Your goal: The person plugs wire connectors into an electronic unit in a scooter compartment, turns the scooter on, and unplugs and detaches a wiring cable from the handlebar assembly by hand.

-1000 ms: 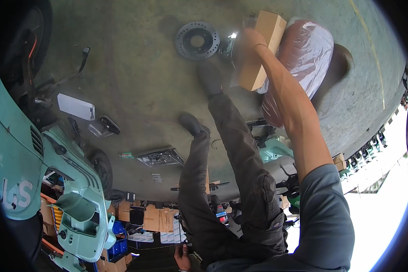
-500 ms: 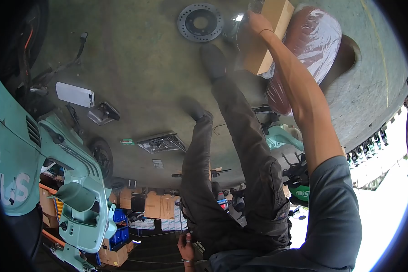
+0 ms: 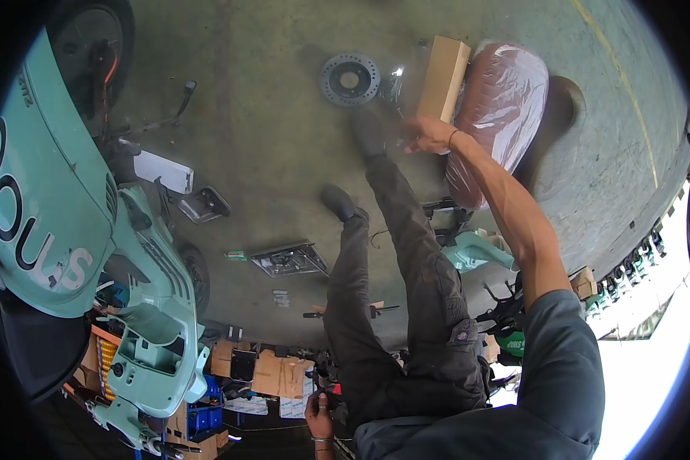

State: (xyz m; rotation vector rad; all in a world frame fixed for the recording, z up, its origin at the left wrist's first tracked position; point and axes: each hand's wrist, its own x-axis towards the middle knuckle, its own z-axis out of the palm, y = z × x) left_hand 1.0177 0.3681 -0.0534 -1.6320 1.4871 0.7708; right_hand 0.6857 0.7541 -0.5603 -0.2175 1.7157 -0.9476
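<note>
My right hand [image 3: 431,135] is just below the lower end of a long brown cardboard box [image 3: 443,77], its fingers loosely bent, partly apart and slightly blurred, with nothing clear between them. To the right of that box lies a reddish-brown seat [image 3: 502,107] wrapped in clear plastic. Crumpled clear plastic [image 3: 395,84] lies left of the box, beside a round drilled brake disc [image 3: 349,79] flat on the floor. Down at the bottom edge, near my thigh, my left hand [image 3: 318,414] has curled fingers; what they hold is too small to make out.
Mint-green scooter bodywork [image 3: 54,184] fills the left side. A white box [image 3: 163,172], a lamp-like part [image 3: 204,205] and a metal-framed part [image 3: 290,260] lie on the floor. Another dark seat [image 3: 557,138] is at right. Cardboard boxes [image 3: 278,374] stand behind my legs.
My right hand has come off the cardboard box and moved down toward its lower end. The box stays on the floor. The view has shifted, showing more of the scooter.
</note>
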